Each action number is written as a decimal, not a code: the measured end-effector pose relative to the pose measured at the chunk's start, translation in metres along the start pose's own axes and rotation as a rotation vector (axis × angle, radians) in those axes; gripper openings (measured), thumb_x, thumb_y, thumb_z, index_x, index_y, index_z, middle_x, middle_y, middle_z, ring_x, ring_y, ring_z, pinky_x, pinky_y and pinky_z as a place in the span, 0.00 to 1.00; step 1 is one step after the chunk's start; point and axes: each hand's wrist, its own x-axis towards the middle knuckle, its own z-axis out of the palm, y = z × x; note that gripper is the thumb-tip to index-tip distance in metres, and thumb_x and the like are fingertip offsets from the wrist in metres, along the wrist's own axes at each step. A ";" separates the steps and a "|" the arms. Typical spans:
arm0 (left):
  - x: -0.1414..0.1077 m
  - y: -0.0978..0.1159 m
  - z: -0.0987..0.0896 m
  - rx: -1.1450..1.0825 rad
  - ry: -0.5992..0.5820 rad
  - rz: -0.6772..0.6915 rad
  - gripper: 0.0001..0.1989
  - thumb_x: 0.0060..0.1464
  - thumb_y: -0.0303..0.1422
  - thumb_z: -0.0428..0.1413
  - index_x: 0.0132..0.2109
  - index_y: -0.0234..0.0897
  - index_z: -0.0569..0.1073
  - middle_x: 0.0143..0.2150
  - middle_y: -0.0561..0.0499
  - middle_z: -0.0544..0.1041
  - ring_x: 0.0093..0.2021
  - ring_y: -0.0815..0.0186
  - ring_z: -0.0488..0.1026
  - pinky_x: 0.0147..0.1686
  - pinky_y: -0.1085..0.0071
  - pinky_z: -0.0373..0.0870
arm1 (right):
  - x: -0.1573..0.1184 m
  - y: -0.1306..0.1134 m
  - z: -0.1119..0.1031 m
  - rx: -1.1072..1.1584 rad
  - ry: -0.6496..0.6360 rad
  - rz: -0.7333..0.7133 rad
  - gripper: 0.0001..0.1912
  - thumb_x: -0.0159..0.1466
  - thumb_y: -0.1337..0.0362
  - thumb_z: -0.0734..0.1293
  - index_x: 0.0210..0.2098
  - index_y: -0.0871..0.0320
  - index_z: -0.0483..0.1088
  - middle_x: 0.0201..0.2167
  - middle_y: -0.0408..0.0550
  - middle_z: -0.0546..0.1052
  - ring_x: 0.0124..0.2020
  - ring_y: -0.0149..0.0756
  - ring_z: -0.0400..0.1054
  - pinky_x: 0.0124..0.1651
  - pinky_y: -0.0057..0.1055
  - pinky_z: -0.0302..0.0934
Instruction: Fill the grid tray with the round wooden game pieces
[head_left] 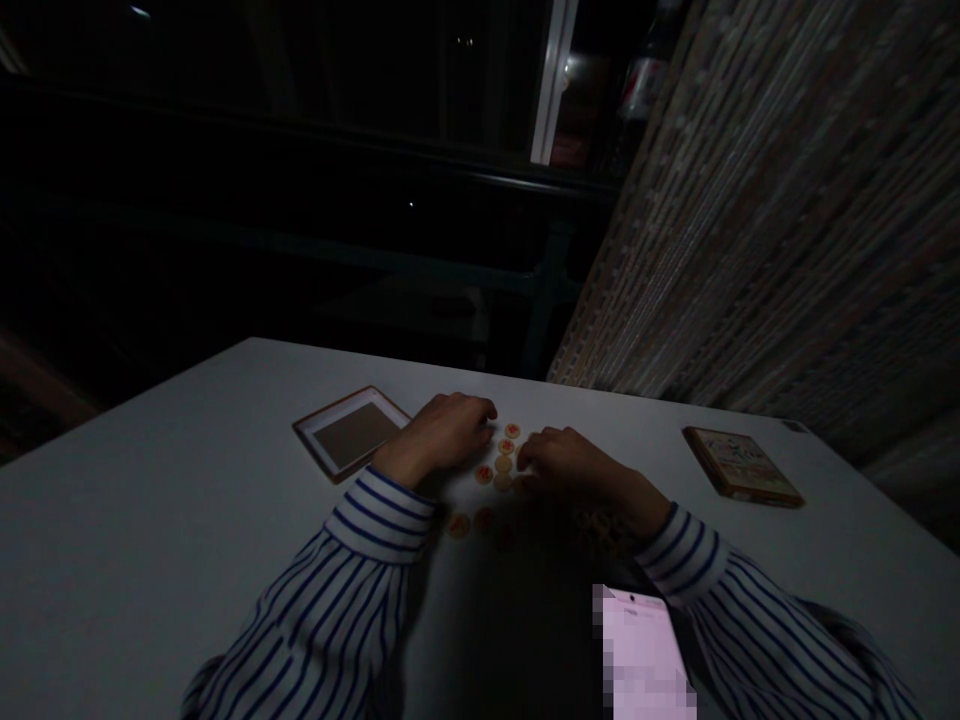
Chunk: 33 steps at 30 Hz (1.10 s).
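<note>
Round wooden Chinese chess pieces with red characters lie on the white table between my hands. A short line of them includes a red-marked piece (507, 446) and a plain-faced piece (503, 481). My left hand (450, 428) is just left of this line, palm down, fingers loosely bent and apart, with nothing visible in it. On the other side, my right hand (571, 466) has curled fingers close to the plain pieces, thumb and index finger apart. Its fingertips are in shadow, so contact with a piece is unclear. Another red-marked piece (459, 525) sits nearer me.
Behind my left wrist lies a shallow open tray or box lid (322, 455). A flat printed box (742, 465) rests at the right. A lit phone (645, 650) is near my right forearm, beside dark loose pieces (598, 530). A string curtain (720, 220) hangs behind.
</note>
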 end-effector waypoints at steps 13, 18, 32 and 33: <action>-0.002 0.003 -0.001 0.007 -0.004 0.039 0.16 0.51 0.32 0.46 0.46 0.37 0.70 0.43 0.44 0.75 0.42 0.58 0.71 0.40 0.65 0.65 | 0.004 -0.011 0.000 -0.083 -0.083 -0.019 0.09 0.56 0.62 0.60 0.34 0.54 0.70 0.33 0.47 0.74 0.40 0.40 0.64 0.37 0.32 0.53; -0.001 0.003 0.001 0.018 -0.008 0.032 0.16 0.51 0.31 0.46 0.46 0.37 0.70 0.43 0.45 0.75 0.43 0.59 0.71 0.40 0.67 0.65 | 0.000 -0.007 -0.001 -0.003 -0.026 -0.006 0.09 0.56 0.63 0.60 0.33 0.55 0.70 0.31 0.46 0.74 0.34 0.36 0.66 0.33 0.29 0.53; 0.001 0.010 -0.002 -0.087 0.032 0.075 0.15 0.52 0.35 0.47 0.45 0.38 0.71 0.43 0.47 0.75 0.42 0.62 0.71 0.38 0.71 0.64 | -0.011 0.015 -0.004 1.032 0.292 0.191 0.11 0.53 0.60 0.65 0.33 0.61 0.68 0.26 0.44 0.74 0.27 0.30 0.66 0.30 0.27 0.58; 0.000 0.012 -0.003 -0.100 0.034 0.083 0.15 0.52 0.36 0.47 0.45 0.38 0.71 0.42 0.47 0.76 0.41 0.62 0.71 0.37 0.71 0.63 | -0.011 0.016 -0.004 1.073 0.306 0.194 0.11 0.53 0.60 0.65 0.32 0.61 0.68 0.27 0.44 0.74 0.28 0.30 0.67 0.31 0.27 0.58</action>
